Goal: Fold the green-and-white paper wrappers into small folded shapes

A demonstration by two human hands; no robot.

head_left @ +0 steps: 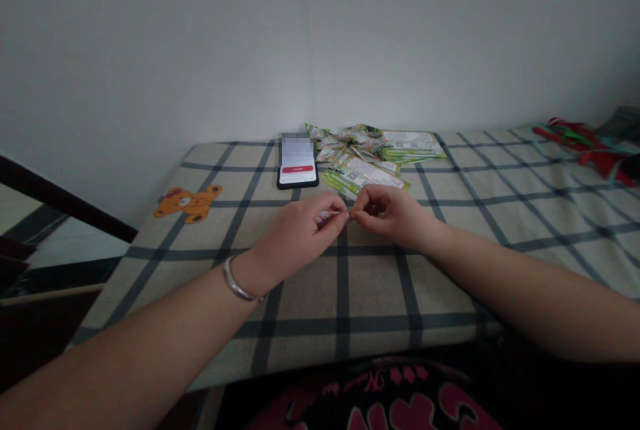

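Both hands meet at the centre of the frame, just above the checked cloth (350, 283) that covers the desk. The left hand (295, 233) and the right hand (393, 217) each pinch one end of a small pale strip (334, 215), thumb against forefinger, so both grips are narrow and closed on it; the strip is too small to tell what it is made of. The fingertips nearly touch, and the strip sits between them, low over the cloth and just in front of the paper pile. To my eye the work in hand is fine fingertip work on that little piece, folding or twisting it perhaps, and any further move would call for a steady pinch and small, careful motions, since there is hardly any of the strip to hold. A silver bangle (235, 283) circles the left wrist. Behind the hands, at upper centre, lies a loose heap of green and white printed leaflets (375, 153), some flat, some crumpled, and just to their left a phone (297, 167) lies face up with its screen lit. A bear picture (189, 203) is printed on the cloth at the left. At the far right edge lie red and green strips (585, 143), well apart from the hands. I see no box, tray or other container; everything lies loose on the cloth.
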